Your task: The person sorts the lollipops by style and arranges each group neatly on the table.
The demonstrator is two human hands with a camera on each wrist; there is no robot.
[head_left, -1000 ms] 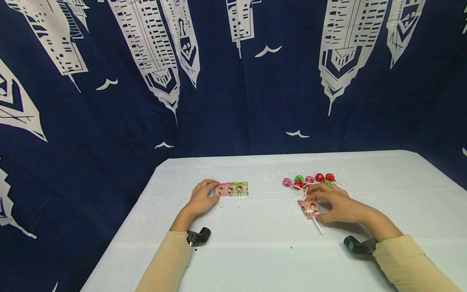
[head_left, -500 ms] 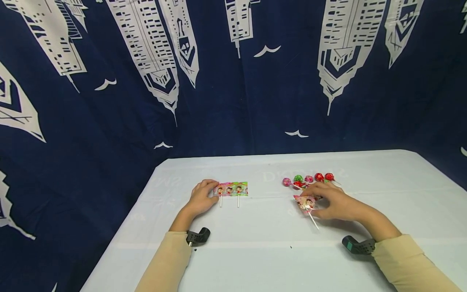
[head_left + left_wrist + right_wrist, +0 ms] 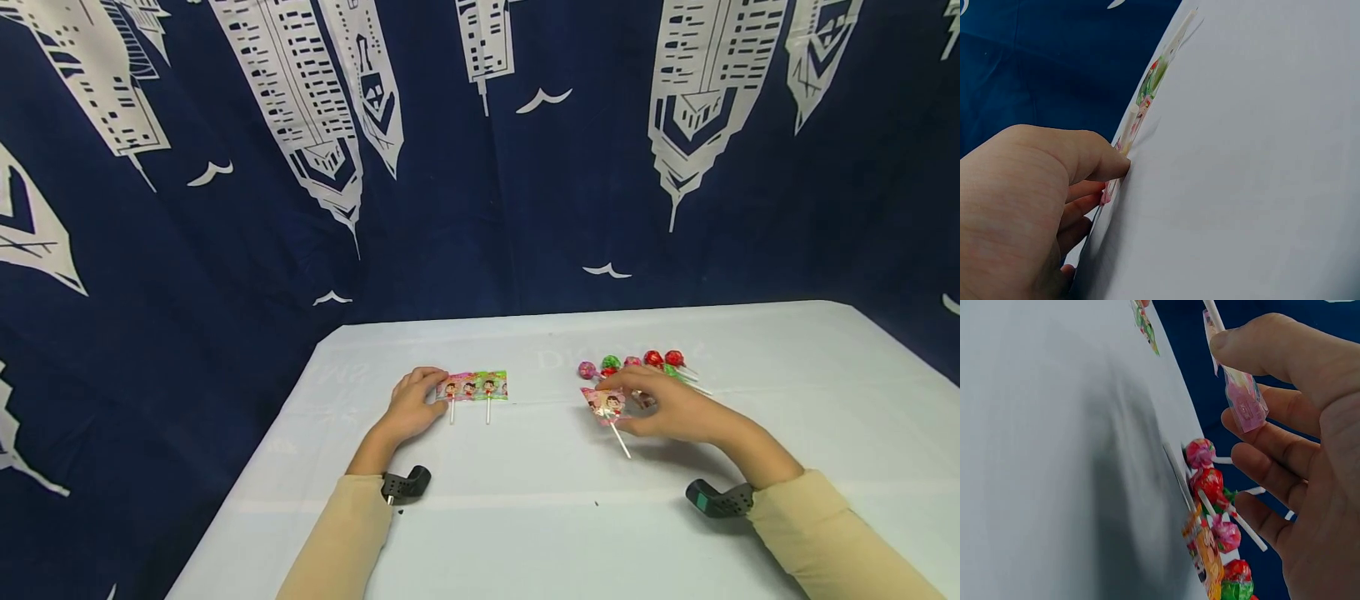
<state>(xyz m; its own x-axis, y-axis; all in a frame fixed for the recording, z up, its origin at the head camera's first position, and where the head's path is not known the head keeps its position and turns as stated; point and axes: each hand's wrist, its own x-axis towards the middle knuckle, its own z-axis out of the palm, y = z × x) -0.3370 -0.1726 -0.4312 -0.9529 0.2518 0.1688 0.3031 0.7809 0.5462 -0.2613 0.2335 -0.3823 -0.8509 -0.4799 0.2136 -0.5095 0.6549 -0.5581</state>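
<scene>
In the head view, my left hand [image 3: 411,410] pinches the left end of a pink flat-wrapped lollipop [image 3: 452,389] on the table. Beside it, slightly overlapping, lies a green-wrapped lollipop [image 3: 489,386], both sticks pointing toward me. My right hand [image 3: 671,407] holds another pink-wrapped lollipop [image 3: 604,403] by its wrapper between thumb and fingers, its stick slanting down to the right. In the right wrist view this lollipop [image 3: 1246,406] is raised off the table, over its shadow, while the other fingers stay loosely bent.
Behind the right hand lie several round lollipops in red, green and pink wrappers [image 3: 653,358], partly hidden by it. An orange flat-wrapped lollipop [image 3: 1202,553] lies among them. The white table [image 3: 525,533] ends at a dark blue printed curtain [image 3: 480,233].
My right hand has moved left and a little away from me with the pink lollipop, leaving more sticks of the round lollipops visible on the right. My left hand has kept its place.
</scene>
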